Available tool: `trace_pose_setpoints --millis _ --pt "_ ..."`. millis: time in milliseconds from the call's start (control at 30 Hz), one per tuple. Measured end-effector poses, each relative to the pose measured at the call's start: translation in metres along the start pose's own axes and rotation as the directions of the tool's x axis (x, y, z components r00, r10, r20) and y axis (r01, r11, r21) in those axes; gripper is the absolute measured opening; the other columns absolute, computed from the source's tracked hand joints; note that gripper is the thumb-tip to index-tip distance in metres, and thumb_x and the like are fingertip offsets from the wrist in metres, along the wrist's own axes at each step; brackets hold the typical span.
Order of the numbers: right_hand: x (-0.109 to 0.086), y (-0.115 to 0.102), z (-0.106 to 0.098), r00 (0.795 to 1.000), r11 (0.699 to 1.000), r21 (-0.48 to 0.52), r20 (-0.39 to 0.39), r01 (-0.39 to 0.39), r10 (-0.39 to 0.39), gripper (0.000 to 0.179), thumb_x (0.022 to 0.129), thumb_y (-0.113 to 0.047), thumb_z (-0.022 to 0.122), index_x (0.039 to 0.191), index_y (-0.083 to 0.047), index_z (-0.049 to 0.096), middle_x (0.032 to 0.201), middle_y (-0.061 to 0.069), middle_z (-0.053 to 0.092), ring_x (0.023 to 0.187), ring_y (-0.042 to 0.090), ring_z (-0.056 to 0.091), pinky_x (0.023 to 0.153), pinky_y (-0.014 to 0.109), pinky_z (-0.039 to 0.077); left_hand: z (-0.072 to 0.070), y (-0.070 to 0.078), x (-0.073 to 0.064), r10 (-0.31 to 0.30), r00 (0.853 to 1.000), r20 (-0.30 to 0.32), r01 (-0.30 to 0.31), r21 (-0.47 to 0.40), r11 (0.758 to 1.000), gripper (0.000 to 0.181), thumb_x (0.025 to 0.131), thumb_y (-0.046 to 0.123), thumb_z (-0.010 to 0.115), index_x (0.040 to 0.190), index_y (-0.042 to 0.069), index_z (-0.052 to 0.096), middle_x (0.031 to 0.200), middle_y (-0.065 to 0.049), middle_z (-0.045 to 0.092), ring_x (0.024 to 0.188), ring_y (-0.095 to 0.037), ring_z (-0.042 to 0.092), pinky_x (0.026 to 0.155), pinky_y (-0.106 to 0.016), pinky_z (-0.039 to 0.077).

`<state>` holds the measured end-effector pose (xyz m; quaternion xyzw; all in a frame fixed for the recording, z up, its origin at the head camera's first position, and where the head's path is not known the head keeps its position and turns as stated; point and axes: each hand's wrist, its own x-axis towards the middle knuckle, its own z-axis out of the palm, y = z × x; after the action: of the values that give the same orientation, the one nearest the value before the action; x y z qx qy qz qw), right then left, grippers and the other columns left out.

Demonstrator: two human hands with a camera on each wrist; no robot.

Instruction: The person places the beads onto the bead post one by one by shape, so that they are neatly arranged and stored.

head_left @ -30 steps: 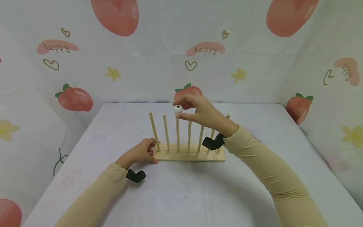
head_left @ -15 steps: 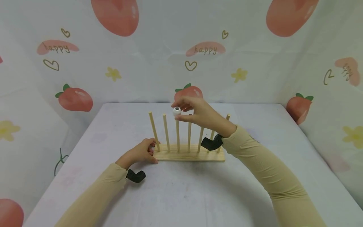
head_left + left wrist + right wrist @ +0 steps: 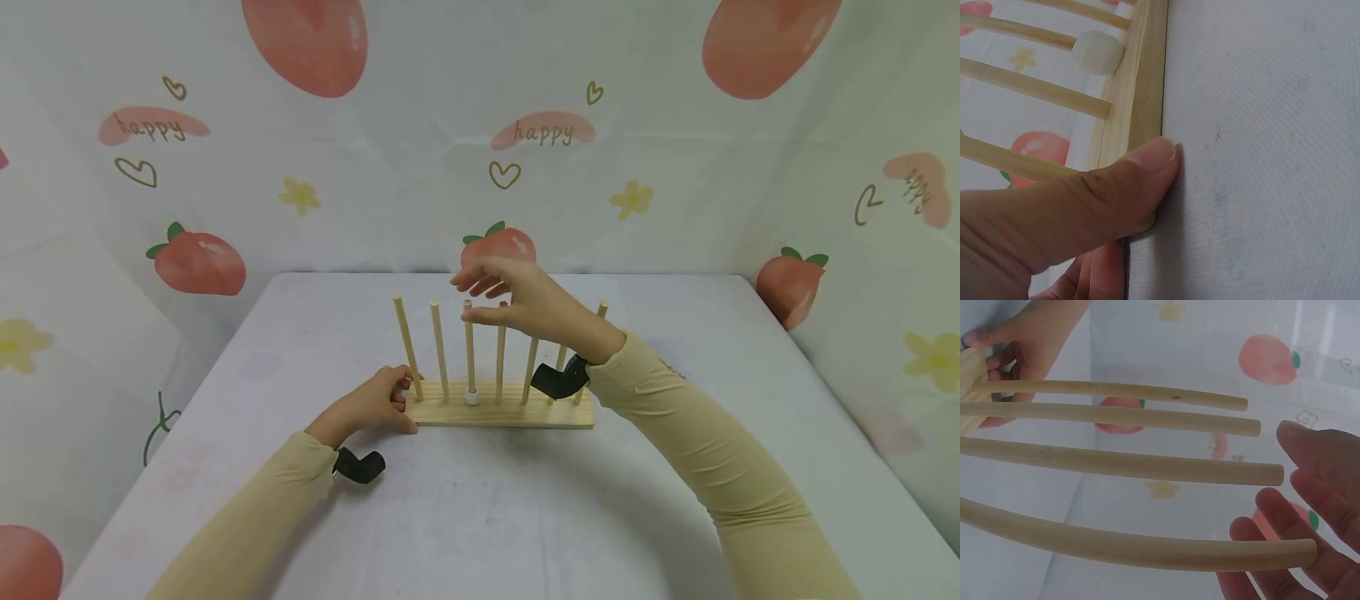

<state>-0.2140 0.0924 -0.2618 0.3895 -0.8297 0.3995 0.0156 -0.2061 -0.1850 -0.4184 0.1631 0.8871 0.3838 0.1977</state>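
Observation:
A wooden peg rack (image 3: 525, 414) with a row of several upright dowels stands on the table. In the head view, a white bead (image 3: 472, 397) sits low round the third dowel (image 3: 470, 350) from the left, down at the base. The left wrist view shows this bead (image 3: 1099, 53) with flat facets. My left hand (image 3: 372, 403) grips the rack's left end, thumb (image 3: 1147, 162) along the front edge and fingers behind. My right hand (image 3: 528, 298) is raised by the top of the third dowel, thumb and fingers apart, holding nothing. It partly hides the dowels on the right.
The rack stands on a pale cloth-covered table (image 3: 480, 517). Behind and beside it hangs a white curtain (image 3: 405, 167) printed with fruit, flowers and hearts. Black wrist cameras (image 3: 561, 379) jut from both cuffs.
The white bead, pinched by my right hand at the top of the third dowel, has been let go and has dropped to the base. My left hand has stayed put.

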Motion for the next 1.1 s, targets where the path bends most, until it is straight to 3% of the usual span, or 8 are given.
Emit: trace_pose_setpoints --millis 400,567,700,867,1100 --pt "-0.003 -0.002 -0.004 1.0 1.0 -0.014 -0.029 0.004 -0.004 0.036 0.085 -0.018 0.075 0.117 -0.009 0.062 0.119 0.001 0.063 0.107 0.017 0.061 0.096 0.032 0.047 0.001 -0.002 0.001 -0.001 1.0 -0.006 0.001 -0.005 1.0 0.068 0.063 0.004 0.089 0.12 -0.001 0.051 0.105 -0.015 0.041 0.086 -0.02 0.045 0.074 -0.03 0.042" --pt "-0.009 -0.007 -0.013 0.994 0.998 0.001 -0.083 0.067 -0.067 0.037 0.084 -0.014 0.076 0.117 -0.007 0.062 0.117 0.003 0.063 0.106 0.017 0.061 0.095 0.03 0.047 0.001 -0.003 0.001 0.009 1.0 -0.006 -0.009 -0.004 1.0 0.07 0.063 0.003 0.089 0.122 -0.001 0.052 0.105 -0.015 0.041 0.087 -0.021 0.046 0.075 -0.03 0.043" --pt "-0.017 -0.012 -0.023 0.981 0.991 0.028 -0.153 0.127 -0.121 0.035 0.083 -0.009 0.076 0.115 -0.005 0.063 0.115 0.003 0.065 0.103 0.013 0.062 0.092 0.031 0.049 0.001 -0.002 0.0 0.004 1.0 -0.007 -0.004 -0.001 1.0 0.069 0.064 0.003 0.089 0.122 -0.001 0.052 0.105 -0.015 0.041 0.086 -0.02 0.045 0.074 -0.03 0.043" --pt "-0.032 -0.014 -0.038 0.967 0.991 0.041 -0.228 0.129 -0.116 0.033 0.084 -0.006 0.074 0.115 -0.004 0.062 0.112 0.003 0.066 0.104 0.013 0.062 0.094 0.036 0.048 0.0 -0.002 -0.001 0.005 1.0 -0.009 -0.005 0.006 1.0 0.07 0.064 0.004 0.089 0.122 -0.001 0.051 0.105 -0.016 0.041 0.086 -0.02 0.046 0.074 -0.029 0.043" --pt "-0.059 -0.009 -0.054 0.93 0.988 0.057 -0.348 0.147 -0.118 0.032 0.084 0.003 0.071 0.114 0.001 0.062 0.112 0.003 0.066 0.105 0.011 0.062 0.094 0.027 0.048 0.001 0.0 -0.001 -0.008 1.0 -0.011 0.008 0.013 1.0 0.068 0.064 0.005 0.089 0.119 -0.002 0.05 0.107 -0.016 0.043 0.087 -0.02 0.046 0.075 -0.03 0.043"
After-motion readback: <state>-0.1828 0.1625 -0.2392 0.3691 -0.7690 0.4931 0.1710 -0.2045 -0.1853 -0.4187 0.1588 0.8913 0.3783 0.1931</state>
